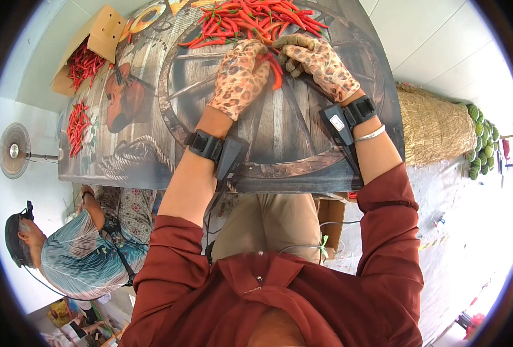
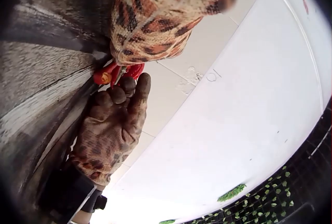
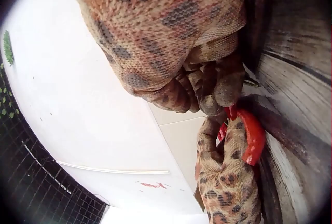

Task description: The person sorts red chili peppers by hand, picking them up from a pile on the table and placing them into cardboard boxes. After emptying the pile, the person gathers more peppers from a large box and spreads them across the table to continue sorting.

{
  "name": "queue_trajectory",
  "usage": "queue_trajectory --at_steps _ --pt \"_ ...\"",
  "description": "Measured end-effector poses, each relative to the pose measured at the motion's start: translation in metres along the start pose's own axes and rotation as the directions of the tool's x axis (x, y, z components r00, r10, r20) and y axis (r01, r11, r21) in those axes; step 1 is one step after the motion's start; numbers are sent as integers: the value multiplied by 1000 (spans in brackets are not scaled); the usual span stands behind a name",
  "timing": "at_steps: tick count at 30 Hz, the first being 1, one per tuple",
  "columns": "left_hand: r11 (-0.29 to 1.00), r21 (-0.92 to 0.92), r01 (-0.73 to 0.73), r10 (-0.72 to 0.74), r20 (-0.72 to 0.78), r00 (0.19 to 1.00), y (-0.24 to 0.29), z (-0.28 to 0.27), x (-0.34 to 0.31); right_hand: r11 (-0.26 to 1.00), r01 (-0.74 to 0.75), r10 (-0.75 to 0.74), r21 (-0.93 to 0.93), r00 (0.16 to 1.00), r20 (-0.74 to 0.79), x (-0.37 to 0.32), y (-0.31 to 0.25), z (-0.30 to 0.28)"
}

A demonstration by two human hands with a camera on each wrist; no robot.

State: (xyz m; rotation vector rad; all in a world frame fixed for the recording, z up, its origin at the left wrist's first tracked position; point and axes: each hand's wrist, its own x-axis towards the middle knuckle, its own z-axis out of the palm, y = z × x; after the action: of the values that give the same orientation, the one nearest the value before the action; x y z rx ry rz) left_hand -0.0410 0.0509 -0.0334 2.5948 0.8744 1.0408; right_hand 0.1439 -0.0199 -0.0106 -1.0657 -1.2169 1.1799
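Note:
Both hands wear spotted gloves and meet just below a heap of red chilies (image 1: 250, 20). My left hand (image 1: 239, 78) grips a few red chilies, with one curved chili (image 1: 276, 74) hanging out beside the thumb. My right hand (image 1: 320, 63) has its darkened fingertips curled in against the same chilies. In the right wrist view, the right hand (image 3: 155, 37) pinches the end of a chili (image 3: 254, 136) that lies over the left hand (image 3: 228, 187). The left wrist view shows chilies (image 2: 105, 76) between the left hand (image 2: 150, 24) and the right hand (image 2: 106, 138); the left fingers are hidden there.
A cardboard box (image 1: 107, 32) of red chilies stands on the table (image 1: 268, 185) at the back left, with a smaller chili pile (image 1: 78, 127) in front of it. Another person (image 1: 83, 248) sits at the left. Past the right edge are a straw-coloured roll (image 1: 435, 124) and green melons (image 1: 484, 144).

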Motion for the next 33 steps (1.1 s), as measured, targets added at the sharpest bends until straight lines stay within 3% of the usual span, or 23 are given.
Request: queue_trajectory --at_steps 7,14,23,28,33 --pt "994 88 -62 65 -22 998 -6 8 -1 997 -9 9 -80 1000 1 -2 -6 2" --pt "997 54 -62 64 -19 998 -5 6 -1 1000 5 -5 -12 1000 15 0 0 -1" --pt "998 26 -59 61 -65 996 1 2 0 999 -22 22 -43 1000 -4 -2 -4 2" --pt "1000 -9 22 -22 -2 1000 5 -2 1 997 -8 8 -74 1000 -6 0 -2 -1" --pt "1000 11 -15 16 -44 999 1 1 1 997 0 0 -75 1000 -2 -1 -3 0"
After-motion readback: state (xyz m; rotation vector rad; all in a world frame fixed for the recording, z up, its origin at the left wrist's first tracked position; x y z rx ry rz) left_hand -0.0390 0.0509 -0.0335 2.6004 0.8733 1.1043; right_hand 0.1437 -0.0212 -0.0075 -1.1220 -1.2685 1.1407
